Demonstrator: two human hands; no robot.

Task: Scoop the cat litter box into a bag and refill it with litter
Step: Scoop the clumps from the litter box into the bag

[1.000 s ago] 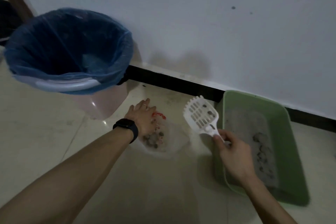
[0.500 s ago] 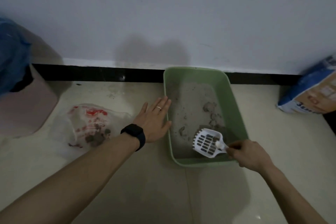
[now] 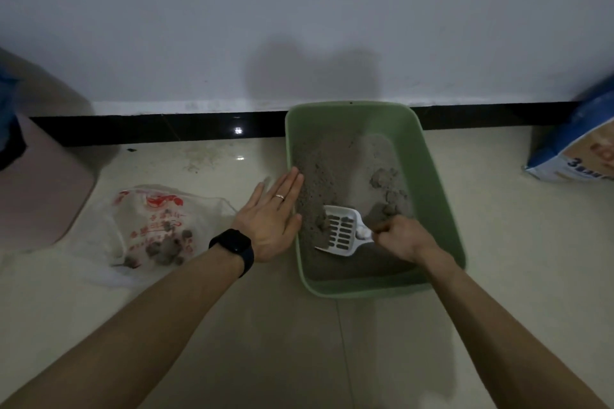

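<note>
Green litter box [image 3: 432, 196]: on the floor against the wall, around the right grip [image 3: 402, 237]. Pink bin [image 3: 36, 189]: far left of both grips. Clear plastic bag [image 3: 149, 226]: holds grey clumps, just left of the left grip [image 3: 270, 219]. Blue-and-white litter sack [image 3: 578, 149]: well right of the right grip. Left grip: flat, fingers straight, holding nothing, lying along the box's left rim. Right grip: fingers curled round the handle of the white slotted scoop [image 3: 342, 231], whose blade rests in the grey litter just left of it.
</note>
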